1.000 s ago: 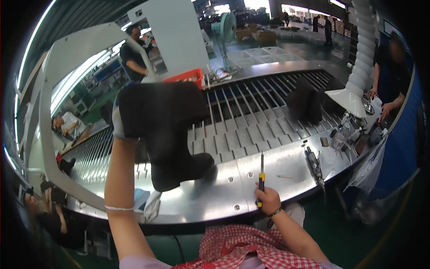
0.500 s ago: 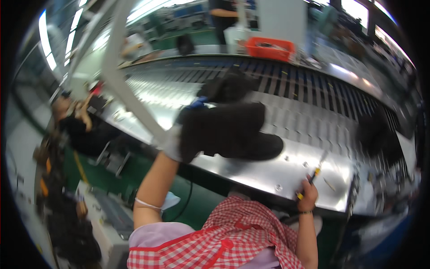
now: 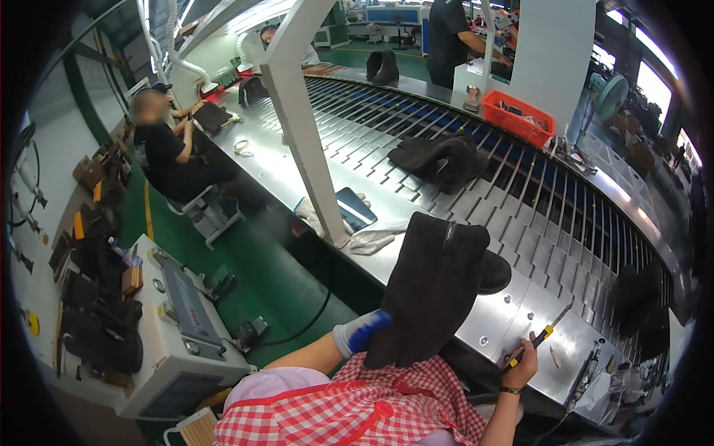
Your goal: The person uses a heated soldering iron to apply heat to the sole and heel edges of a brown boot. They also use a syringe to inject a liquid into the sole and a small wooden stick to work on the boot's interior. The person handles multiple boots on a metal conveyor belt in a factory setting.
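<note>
My left hand [image 3: 361, 333], in a grey and blue glove, holds a tall black boot [image 3: 428, 297] up before my apron. Its fingers are hidden by the boot shaft, so I cannot tell whether they are inside or behind it. The boot has a zip near its upper edge, and its toe points right over the metal table. My right hand [image 3: 524, 362] is closed around a slim tool with a yellow and black handle [image 3: 537, 340]. The tool's thin metal tip points up and away, just above the table's near edge.
A slatted conveyor [image 3: 513, 215] runs along the metal table, carrying another black boot [image 3: 446, 160]. A white post [image 3: 305, 126] rises left of me, beside a phone [image 3: 357, 208] and pale gloves [image 3: 379, 236]. A red basket [image 3: 519, 119] stands on the far side. A co-worker [image 3: 160, 141] sits at left.
The boot has swung from lying sideways to a more upright tilt and come closer to my body. My right hand still grips the tool. My view has shifted, showing more on the left.
</note>
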The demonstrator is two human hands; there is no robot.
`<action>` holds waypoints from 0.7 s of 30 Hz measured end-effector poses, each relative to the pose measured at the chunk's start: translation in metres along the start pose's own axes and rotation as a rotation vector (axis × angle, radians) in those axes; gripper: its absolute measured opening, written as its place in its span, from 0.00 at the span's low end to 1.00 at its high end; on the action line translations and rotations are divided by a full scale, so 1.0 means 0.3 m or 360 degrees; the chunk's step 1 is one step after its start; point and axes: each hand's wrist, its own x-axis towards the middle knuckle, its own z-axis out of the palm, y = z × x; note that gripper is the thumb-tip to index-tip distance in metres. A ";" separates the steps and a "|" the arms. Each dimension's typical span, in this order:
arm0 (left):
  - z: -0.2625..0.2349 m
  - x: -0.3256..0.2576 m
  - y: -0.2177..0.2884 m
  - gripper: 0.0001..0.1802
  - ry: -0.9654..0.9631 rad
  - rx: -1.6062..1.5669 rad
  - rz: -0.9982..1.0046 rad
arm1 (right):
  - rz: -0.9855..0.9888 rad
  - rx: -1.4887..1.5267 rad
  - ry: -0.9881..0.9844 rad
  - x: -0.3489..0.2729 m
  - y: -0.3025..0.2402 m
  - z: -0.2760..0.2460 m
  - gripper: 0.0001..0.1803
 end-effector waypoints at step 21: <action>-0.166 0.475 0.300 0.26 0.0385 0.0751 0.0791 | 0.0168 -0.0148 -0.0100 0.023 -0.039 -0.029 0.14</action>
